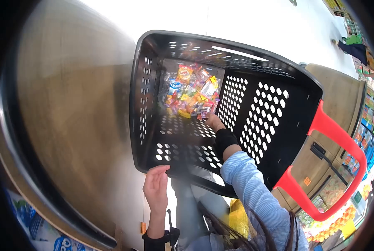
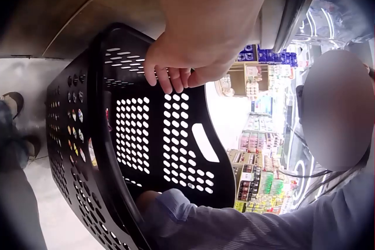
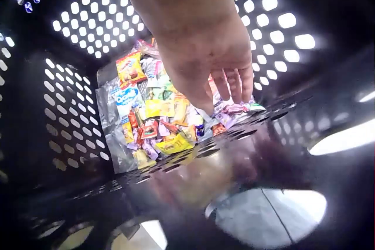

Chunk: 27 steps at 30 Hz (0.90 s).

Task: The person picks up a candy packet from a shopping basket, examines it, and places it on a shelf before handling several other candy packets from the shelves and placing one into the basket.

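A black perforated shopping basket [image 1: 287, 125] with a red handle [image 1: 359, 155] stands open towards me. At its far end lies a pile of small wrapped candies [image 1: 193, 94], with a clear plastic bag [image 3: 109, 115] along one side. My right hand [image 1: 215, 123] reaches deep inside, at the pile's edge. In the right wrist view the fingers of that hand [image 3: 211, 56] extend over the wrappers, thumb apart from them. Outside the basket, near its front rim, my left hand [image 1: 156, 188] hangs with fingers loosely bent and nothing in them.
A brown metallic counter-like surface [image 1: 74, 92] with a dark edge rail [image 1: 40, 184] is on the left. Stocked shelves [image 1: 370, 111] line the right side. Orange fruit [image 1: 335, 226] is piled at lower right. A person [image 1: 354, 49] stands farther off. Beneath the basket shows something yellow [image 1: 239, 217].
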Each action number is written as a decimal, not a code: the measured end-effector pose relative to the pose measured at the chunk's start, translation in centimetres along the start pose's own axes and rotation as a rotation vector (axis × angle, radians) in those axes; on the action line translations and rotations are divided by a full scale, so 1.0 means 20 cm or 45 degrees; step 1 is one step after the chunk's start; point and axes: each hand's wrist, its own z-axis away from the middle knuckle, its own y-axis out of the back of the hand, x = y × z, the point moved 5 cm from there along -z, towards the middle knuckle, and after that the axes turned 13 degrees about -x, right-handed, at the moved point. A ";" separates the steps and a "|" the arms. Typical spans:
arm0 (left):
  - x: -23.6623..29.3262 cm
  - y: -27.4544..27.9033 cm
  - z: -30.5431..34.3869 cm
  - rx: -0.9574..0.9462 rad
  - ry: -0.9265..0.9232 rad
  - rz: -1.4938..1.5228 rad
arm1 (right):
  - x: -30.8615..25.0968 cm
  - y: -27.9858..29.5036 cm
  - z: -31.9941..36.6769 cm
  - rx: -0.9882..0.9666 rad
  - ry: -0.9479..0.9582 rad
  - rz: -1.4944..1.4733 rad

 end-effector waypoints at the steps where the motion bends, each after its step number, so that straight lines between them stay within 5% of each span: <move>1: -0.01 0.00 -0.01 0.000 -0.002 0.013 | 0.01 0.00 -0.01 0.026 0.001 0.010; 15: -0.06 0.02 -0.08 -0.011 -0.028 0.000 | 0.10 -0.06 -0.25 -0.173 0.027 0.110; 27: -0.13 -0.04 -0.12 -0.062 -0.036 0.025 | 0.02 -0.14 -0.40 -0.078 0.434 0.102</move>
